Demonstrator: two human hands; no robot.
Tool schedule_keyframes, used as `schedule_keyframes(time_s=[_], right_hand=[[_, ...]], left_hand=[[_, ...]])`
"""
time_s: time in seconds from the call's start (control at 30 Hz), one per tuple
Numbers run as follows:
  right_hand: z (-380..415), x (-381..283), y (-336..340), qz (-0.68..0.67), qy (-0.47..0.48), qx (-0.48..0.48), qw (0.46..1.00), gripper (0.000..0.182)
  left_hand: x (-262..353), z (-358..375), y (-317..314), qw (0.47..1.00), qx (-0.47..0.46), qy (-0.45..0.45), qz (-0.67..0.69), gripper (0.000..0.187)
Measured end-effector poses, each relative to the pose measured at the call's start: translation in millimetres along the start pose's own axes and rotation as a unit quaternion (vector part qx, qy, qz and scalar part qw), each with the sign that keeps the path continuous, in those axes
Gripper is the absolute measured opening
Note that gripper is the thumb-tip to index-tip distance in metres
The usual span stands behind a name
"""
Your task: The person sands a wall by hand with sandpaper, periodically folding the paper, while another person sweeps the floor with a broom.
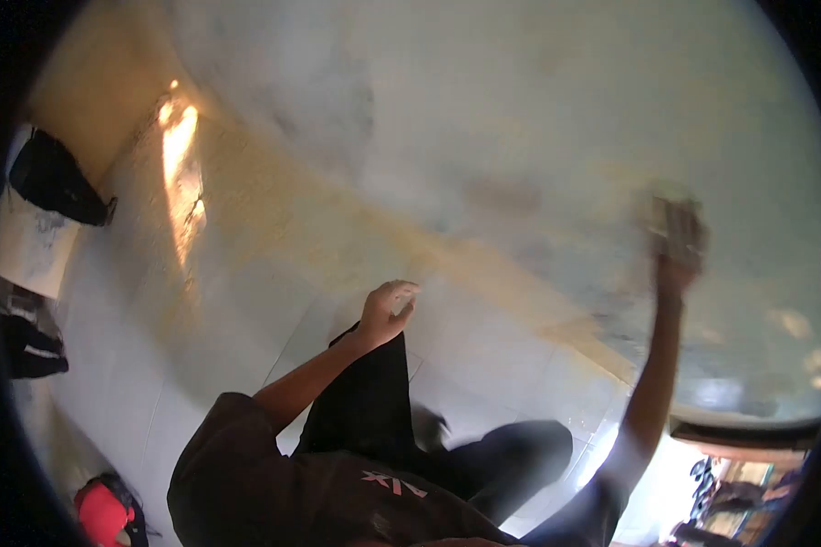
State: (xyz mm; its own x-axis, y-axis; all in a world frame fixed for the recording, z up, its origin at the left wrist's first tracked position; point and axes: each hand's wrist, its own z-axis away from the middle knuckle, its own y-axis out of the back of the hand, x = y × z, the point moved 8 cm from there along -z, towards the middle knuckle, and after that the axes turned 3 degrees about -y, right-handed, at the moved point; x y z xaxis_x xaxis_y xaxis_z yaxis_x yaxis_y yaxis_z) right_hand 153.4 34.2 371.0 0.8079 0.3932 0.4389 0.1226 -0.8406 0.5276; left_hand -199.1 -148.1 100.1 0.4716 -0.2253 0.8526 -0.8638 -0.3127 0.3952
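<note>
My right hand (680, 239) is raised with the arm stretched out against a large pale wall (538, 100). It is smeared by motion. Under its fingers shows a small yellowish pad (659, 215), pressed flat to the wall; its exact kind is too blurred to make out. My left hand (390, 308) hovers by my bent knee, fingers loosely curled, thumb apart, nothing between them. Grey and dark smudges mark the wall around the right hand.
Yellowish dust (483, 273) lies along the foot of the wall on the tiled floor (219, 337). A bright patch of sunlight (181, 173) falls at the left. Black bags or clothes (55, 178) lie at the far left, and a red item (102, 512) sits lower left. Shelving (748, 483) stands lower right.
</note>
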Motion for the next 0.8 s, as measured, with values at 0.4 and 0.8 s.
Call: schedule_keyframes(time_s=[0.4,0.8], right_hand=[[-48,-131,-24,-0.05,-0.093,0.048,0.993,0.036],[85,123,13,0.3,-0.316,0.079,0.897,0.039]], left_hand=[[119,-143,62,0.934,0.21,-0.239,-0.165,0.065],[99,-203,-5,0.949,-0.063,-0.116,-0.287,0.1]])
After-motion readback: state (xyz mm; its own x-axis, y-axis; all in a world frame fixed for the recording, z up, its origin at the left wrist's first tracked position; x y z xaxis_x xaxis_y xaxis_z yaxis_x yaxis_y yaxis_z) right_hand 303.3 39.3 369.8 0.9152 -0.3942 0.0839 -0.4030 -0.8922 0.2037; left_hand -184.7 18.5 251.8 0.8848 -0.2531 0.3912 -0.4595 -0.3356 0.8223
